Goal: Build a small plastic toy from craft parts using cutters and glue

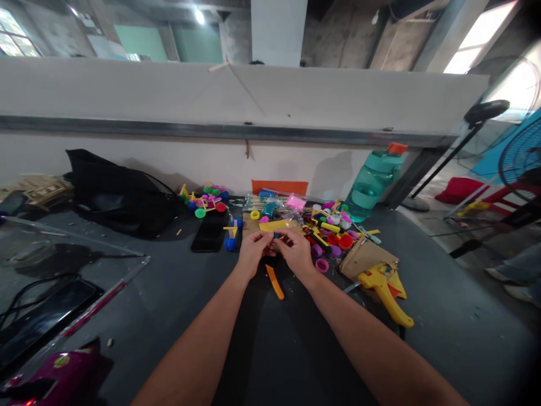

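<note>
My left hand point(253, 252) and my right hand point(297, 251) meet over the middle of the dark table. Their fingers are closed in a pinch around something small, with a bit of teal showing between them; its kind is hidden by the fingertips. Just below the hands lies a tool with an orange handle point(275, 283), its upper end dark and partly covered. A yellow strip point(276, 225) lies right behind the fingers. To the left of them stands a small piece of yellow sticks and blue caps point(230, 243). Purple rings point(322, 265) lie beside my right hand.
A yellow glue gun point(386, 293) rests at the right near a brown cardboard piece point(359, 256). Behind stands a teal bottle point(369, 183). A black phone point(208, 232), a black bag point(118, 194) and colourful caps point(200, 213) lie to the left.
</note>
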Motion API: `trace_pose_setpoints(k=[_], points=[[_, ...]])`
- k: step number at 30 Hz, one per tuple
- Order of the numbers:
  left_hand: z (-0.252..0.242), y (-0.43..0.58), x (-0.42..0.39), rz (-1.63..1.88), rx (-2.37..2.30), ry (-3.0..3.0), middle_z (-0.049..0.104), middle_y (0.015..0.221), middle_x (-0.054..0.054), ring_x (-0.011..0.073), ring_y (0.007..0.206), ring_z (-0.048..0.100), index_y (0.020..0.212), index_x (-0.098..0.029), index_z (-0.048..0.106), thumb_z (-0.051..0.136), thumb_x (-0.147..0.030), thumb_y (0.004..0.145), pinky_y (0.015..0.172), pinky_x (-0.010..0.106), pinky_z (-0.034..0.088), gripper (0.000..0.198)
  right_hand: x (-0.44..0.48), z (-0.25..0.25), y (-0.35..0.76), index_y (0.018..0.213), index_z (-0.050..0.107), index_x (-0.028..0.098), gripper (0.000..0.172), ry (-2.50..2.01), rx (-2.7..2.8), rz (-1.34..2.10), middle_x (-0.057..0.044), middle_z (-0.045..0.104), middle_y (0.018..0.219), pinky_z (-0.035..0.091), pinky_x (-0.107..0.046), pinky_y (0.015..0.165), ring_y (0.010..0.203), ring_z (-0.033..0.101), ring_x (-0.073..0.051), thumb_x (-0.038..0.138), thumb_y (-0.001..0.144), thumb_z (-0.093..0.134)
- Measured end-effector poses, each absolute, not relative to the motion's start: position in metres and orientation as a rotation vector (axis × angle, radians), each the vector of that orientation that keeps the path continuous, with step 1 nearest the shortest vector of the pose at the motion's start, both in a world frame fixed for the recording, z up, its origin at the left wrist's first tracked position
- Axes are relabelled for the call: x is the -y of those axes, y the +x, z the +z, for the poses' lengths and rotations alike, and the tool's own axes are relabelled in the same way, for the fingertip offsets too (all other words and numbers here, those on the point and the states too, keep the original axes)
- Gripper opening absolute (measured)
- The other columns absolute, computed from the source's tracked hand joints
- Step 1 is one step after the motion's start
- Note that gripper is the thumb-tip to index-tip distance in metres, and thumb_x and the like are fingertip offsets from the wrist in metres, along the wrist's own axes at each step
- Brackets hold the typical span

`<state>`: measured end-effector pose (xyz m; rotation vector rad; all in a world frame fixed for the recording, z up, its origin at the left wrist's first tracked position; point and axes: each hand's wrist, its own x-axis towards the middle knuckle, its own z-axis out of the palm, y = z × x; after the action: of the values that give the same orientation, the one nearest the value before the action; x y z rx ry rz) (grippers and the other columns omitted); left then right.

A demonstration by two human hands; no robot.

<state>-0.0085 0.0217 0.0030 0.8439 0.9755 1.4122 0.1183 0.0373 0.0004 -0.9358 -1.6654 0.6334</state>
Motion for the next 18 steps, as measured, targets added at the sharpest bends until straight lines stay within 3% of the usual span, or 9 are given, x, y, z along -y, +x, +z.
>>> trace_pose_setpoints(k=[9, 13, 18], points=[[0.0037, -0.0086, -0.0212, 1.423, -0.965, 0.819, 0.057, 0.058, -0.001, 0.0094, 0.052, 0.055, 0.072, -0.013, 0.062, 0.073, -0.040, 0.059, 0.051, 0.023, 0.052, 0.032, -0.0358, 0.0028, 0.1174, 0.102, 0.062, 0.022, 0.029, -0.987, 1.652, 0.754, -0.004, 0.064, 0.090, 0.048, -0.025, 0.056, 0.064, 0.057, -0.013, 0.031, 0.076, 0.057], [0.0027, -0.0084, -0.0214, 1.419, -0.977, 0.856, 0.057, 0.059, -0.001, 0.0098, 0.053, 0.056, 0.075, -0.013, 0.062, 0.072, -0.039, 0.061, 0.050, 0.023, 0.051, 0.031, -0.0380, 0.0008, 0.1174, 0.087, 0.065, 0.019, 0.021, -1.032, 1.621, 0.746, -0.004, 0.065, 0.083, 0.048, -0.026, 0.059, 0.064, 0.059, -0.014, 0.035, 0.077, 0.055], [0.0030, -0.0081, -0.0221, 1.446, -0.982, 0.821, 0.057, 0.061, -0.002, 0.0102, 0.054, 0.056, 0.078, -0.013, 0.061, 0.074, -0.035, 0.058, 0.049, 0.024, 0.052, 0.032, -0.0401, -0.0020, 0.1168, 0.084, 0.065, 0.020, 0.019, -1.036, 1.587, 0.672, -0.003, 0.065, 0.080, 0.048, -0.026, 0.060, 0.067, 0.059, -0.015, 0.034, 0.077, 0.056]])
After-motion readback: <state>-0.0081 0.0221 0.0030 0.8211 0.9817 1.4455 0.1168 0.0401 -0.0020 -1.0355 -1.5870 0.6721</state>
